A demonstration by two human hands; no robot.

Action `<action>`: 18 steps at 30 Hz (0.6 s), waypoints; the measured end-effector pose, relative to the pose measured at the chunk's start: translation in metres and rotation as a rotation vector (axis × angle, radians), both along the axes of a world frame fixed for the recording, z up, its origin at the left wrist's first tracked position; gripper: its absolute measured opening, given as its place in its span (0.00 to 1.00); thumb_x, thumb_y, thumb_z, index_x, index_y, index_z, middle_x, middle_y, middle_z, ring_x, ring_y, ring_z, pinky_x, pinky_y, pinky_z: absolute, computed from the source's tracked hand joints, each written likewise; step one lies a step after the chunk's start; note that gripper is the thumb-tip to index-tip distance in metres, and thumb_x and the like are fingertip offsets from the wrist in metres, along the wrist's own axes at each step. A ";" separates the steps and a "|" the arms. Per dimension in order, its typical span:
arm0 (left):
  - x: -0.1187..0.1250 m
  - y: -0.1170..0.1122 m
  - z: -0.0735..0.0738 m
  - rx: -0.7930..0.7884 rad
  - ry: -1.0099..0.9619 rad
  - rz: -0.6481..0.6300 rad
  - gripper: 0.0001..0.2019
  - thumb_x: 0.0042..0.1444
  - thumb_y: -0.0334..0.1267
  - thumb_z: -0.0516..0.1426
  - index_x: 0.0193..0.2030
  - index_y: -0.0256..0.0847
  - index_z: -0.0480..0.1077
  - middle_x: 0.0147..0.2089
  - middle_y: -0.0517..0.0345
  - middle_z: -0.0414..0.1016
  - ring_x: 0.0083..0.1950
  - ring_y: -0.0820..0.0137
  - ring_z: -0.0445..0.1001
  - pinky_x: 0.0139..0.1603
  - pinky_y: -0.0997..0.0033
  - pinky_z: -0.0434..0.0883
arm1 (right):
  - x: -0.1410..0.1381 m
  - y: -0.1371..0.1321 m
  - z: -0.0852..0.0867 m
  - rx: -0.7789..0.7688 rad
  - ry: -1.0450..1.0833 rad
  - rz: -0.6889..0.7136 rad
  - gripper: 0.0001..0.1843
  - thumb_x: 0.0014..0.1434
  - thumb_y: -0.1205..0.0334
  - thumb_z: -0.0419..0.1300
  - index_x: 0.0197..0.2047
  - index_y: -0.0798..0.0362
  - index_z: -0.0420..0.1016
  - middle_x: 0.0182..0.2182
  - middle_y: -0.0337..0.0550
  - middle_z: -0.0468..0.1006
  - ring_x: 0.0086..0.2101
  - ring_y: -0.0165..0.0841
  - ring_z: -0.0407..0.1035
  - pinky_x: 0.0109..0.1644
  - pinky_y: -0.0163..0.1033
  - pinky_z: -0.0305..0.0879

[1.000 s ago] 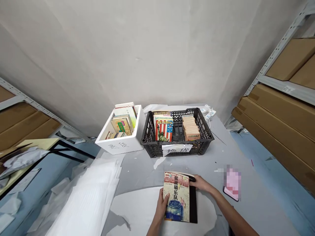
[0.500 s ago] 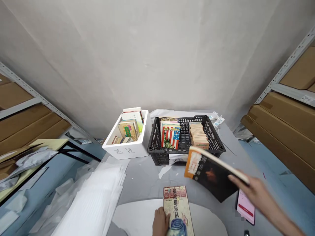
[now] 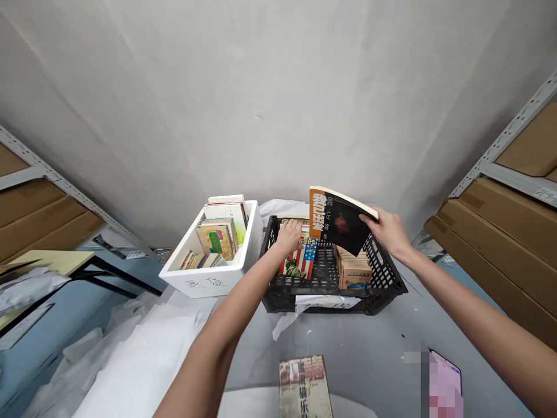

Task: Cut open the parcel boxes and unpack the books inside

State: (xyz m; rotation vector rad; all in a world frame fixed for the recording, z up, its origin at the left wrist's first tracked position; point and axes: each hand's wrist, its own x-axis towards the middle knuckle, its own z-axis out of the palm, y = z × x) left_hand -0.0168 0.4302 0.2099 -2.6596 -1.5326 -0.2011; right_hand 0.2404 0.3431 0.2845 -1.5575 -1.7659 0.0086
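Black book gripped by right hand, above crate.

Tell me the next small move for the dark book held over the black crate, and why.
Probably lower the dark book into the black crate, next to the flag-cover book. The right hand holds it tilted just above the crate's rim, and the left hand rests at the flag-cover book's top edge, seemingly steadying it so there is room alongside.
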 end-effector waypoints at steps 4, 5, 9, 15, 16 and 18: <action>0.006 0.047 -0.032 -0.059 0.056 0.014 0.37 0.35 0.40 0.70 0.53 0.33 0.64 0.54 0.33 0.68 0.60 0.47 0.62 0.62 0.52 0.53 | -0.009 0.045 -0.022 -0.038 -0.071 0.002 0.17 0.63 0.56 0.52 0.48 0.53 0.76 0.29 0.45 0.79 0.30 0.36 0.71 0.33 0.35 0.56; 0.006 0.054 -0.039 -0.067 0.069 0.020 0.36 0.35 0.42 0.70 0.52 0.34 0.65 0.54 0.33 0.68 0.59 0.47 0.62 0.61 0.52 0.53 | -0.011 0.052 -0.025 -0.045 -0.081 -0.003 0.17 0.62 0.57 0.52 0.48 0.53 0.76 0.28 0.44 0.79 0.29 0.36 0.70 0.32 0.35 0.55; 0.006 0.071 -0.053 -0.084 0.127 0.030 0.36 0.35 0.44 0.70 0.52 0.35 0.64 0.54 0.35 0.68 0.58 0.48 0.61 0.61 0.53 0.51 | -0.019 0.075 -0.032 -0.046 -0.093 0.001 0.16 0.63 0.57 0.52 0.45 0.54 0.77 0.25 0.42 0.77 0.25 0.34 0.67 0.30 0.35 0.52; 0.008 0.075 -0.058 -0.108 0.194 0.048 0.37 0.37 0.45 0.68 0.53 0.32 0.63 0.56 0.33 0.64 0.60 0.46 0.59 0.58 0.54 0.52 | -0.029 0.092 -0.029 -0.004 -0.076 0.019 0.19 0.64 0.52 0.49 0.47 0.53 0.76 0.24 0.43 0.76 0.25 0.34 0.66 0.31 0.36 0.53; 0.007 0.072 -0.058 -0.116 0.202 0.048 0.37 0.38 0.46 0.68 0.54 0.31 0.62 0.56 0.33 0.64 0.59 0.47 0.61 0.57 0.55 0.53 | -0.028 0.092 -0.026 0.004 -0.072 0.028 0.20 0.64 0.52 0.49 0.47 0.53 0.76 0.24 0.43 0.76 0.25 0.34 0.66 0.31 0.36 0.53; 0.002 0.062 -0.057 -0.133 0.217 0.029 0.35 0.42 0.45 0.67 0.54 0.32 0.61 0.54 0.36 0.66 0.56 0.50 0.65 0.55 0.57 0.55 | -0.025 0.092 -0.019 0.012 -0.066 0.055 0.19 0.63 0.52 0.50 0.45 0.53 0.77 0.24 0.42 0.75 0.25 0.33 0.66 0.31 0.36 0.54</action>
